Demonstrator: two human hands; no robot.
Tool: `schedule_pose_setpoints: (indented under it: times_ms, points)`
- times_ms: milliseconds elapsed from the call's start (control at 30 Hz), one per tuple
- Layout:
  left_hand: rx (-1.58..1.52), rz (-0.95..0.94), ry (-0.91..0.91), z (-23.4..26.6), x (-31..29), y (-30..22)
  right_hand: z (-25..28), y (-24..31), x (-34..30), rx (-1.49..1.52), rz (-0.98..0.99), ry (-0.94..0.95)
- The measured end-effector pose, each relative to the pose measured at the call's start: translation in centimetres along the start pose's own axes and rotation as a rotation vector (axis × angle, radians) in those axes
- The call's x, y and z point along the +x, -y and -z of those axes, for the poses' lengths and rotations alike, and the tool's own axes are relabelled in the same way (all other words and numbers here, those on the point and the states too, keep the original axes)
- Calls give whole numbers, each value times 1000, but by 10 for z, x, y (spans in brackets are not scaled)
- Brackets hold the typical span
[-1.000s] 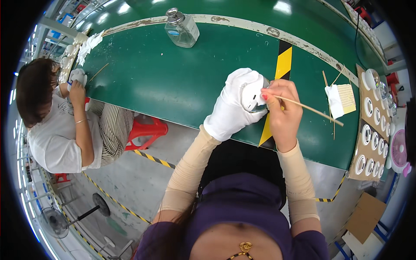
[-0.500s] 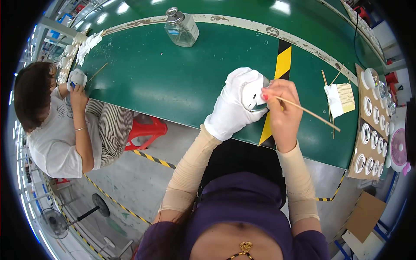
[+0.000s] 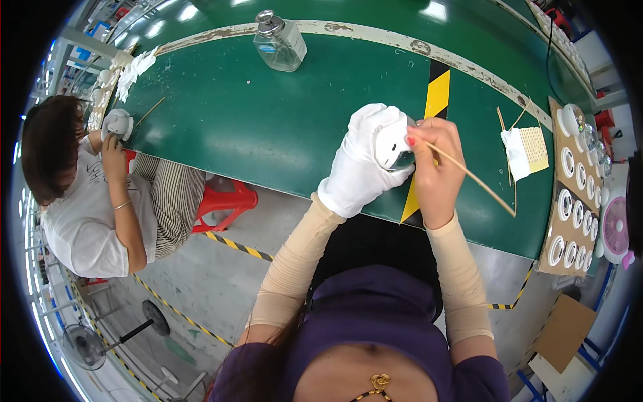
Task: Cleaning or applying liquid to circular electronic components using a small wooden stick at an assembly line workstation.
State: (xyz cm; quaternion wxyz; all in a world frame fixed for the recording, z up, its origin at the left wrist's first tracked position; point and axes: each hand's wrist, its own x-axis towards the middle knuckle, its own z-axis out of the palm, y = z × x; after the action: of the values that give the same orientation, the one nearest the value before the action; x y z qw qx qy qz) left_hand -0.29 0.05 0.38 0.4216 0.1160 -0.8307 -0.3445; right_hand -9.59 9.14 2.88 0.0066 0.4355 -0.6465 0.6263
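Observation:
My left hand (image 3: 358,157), in a white glove, is wrapped round a round white part with small black slots and a clear dome (image 3: 392,146). My bare right hand (image 3: 439,171) pinches a thin wooden stick (image 3: 479,182) near its upper end. The stick slants down to the right from my fingers, and its upper tip sits at the white face of the part. Both hands are over the green table (image 3: 321,127), beside a yellow and black tape strip (image 3: 437,94).
A glass bottle with a metal cap (image 3: 281,48) stands at the back. At right lie a white cloth (image 3: 515,154), a yellowish dotted pad (image 3: 534,149), loose sticks and a cardboard board (image 3: 558,221) of white rings. A co-worker (image 3: 94,201) sits at left holding a white part.
My right hand and the stick have shifted slightly, the stick's lower end moving left and down. The co-worker's right hand has moved a little lower and left.

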Motion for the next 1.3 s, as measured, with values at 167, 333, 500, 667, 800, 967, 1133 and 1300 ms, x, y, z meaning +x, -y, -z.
schedule_pose_setpoints:
  times_ms: [167,333,500,667,800,967,1133,1300]
  points:
    - [-3,18,-27,-3,-4,2,-3,8,-13,-148,165,-34]
    - [30,-2,-22,-2,-3,-3,0,1,9,-100,35,26]
    - [0,98,-39,-6,-5,-1,3,-4,29,27,-200,166]
    - [27,43,-8,-3,-9,4,1,10,-2,-18,-43,141]
    - [-44,55,-18,-2,-11,6,-4,16,-19,-190,186,51]
    - [11,85,-33,-5,-9,3,-1,6,-8,-92,-15,-13]
    - [143,2,-21,-3,-6,2,1,6,-11,-79,32,1]
    - [54,70,-55,-6,-11,4,2,7,-17,-213,162,9]
